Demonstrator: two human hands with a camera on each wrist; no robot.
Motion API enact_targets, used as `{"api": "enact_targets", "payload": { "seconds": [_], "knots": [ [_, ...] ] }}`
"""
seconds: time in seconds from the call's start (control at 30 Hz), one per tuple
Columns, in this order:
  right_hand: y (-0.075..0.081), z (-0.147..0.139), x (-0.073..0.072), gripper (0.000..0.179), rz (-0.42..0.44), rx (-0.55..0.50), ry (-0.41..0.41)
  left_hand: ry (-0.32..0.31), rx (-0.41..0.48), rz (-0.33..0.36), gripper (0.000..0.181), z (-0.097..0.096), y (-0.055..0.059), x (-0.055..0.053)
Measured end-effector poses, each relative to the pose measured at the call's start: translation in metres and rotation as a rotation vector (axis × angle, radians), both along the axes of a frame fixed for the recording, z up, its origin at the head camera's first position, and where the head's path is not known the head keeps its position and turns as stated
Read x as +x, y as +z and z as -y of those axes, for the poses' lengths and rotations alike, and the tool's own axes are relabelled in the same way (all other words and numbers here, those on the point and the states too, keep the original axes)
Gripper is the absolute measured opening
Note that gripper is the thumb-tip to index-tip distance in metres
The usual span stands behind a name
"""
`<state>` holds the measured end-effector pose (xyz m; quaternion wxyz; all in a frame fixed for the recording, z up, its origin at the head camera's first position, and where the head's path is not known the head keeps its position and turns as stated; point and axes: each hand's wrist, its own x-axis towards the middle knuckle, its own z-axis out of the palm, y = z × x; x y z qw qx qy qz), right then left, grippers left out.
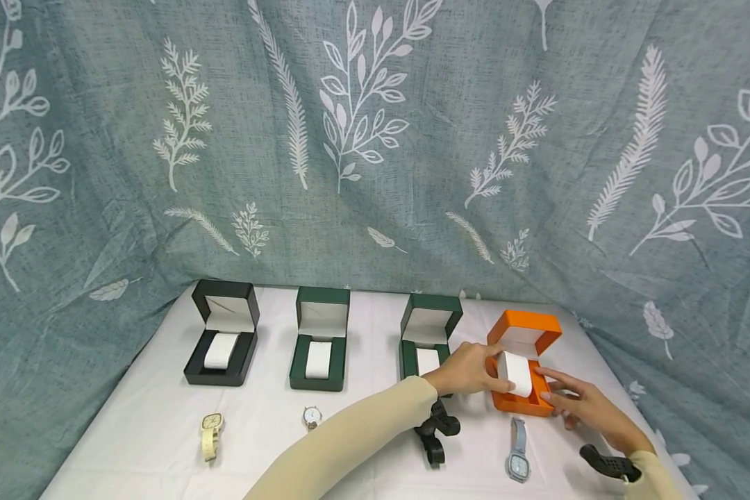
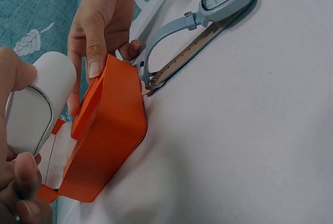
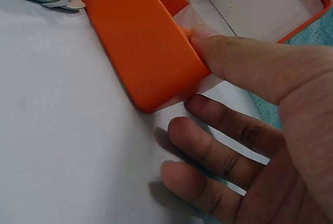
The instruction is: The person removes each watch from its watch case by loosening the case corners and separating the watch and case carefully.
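Note:
My left hand [image 1: 465, 368] pinches a white watch cushion [image 1: 515, 373] between thumb and fingers, raised over the open orange watch box [image 1: 517, 404]. In the left wrist view the cushion [image 2: 56, 78] is tilted, its end facing the camera. My right hand [image 1: 590, 408] grips the box's right side: its thumb [image 3: 229, 60] lies over the rim while the other fingers are outside the wall. The compartment shows orange inside, and the lid [image 1: 530, 323] stands up behind. A light blue watch [image 1: 518, 467] lies just in front of the box.
Left of the orange box stand two open green watch boxes [image 1: 317, 382] and a black one [image 1: 214, 375], each with a white cushion. A cream watch [image 1: 210, 444], a silver-cased watch [image 1: 312, 415] and a black strap-like item [image 1: 434, 450] lie in front. A patterned curtain [image 1: 375, 229] hangs behind.

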<state>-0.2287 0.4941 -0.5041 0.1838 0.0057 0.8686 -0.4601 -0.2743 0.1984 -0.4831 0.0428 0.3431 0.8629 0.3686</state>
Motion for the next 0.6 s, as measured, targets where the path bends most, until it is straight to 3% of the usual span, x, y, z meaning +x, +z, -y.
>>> {"api": "enact_targets", "payload": {
  "seconds": [0.2, 0.6],
  "knots": [
    [0.001, -0.003, 0.000, 0.072, 0.008, -0.026, 0.017, 0.010, 0.014, -0.009, 0.077, -0.005, -0.001, 0.000],
    [-0.003, -0.004, -0.003, 0.074, 0.021, -0.024, -0.039, 0.022, 0.012, -0.016, 0.074, -0.011, -0.007, -0.002]
  ]
}}
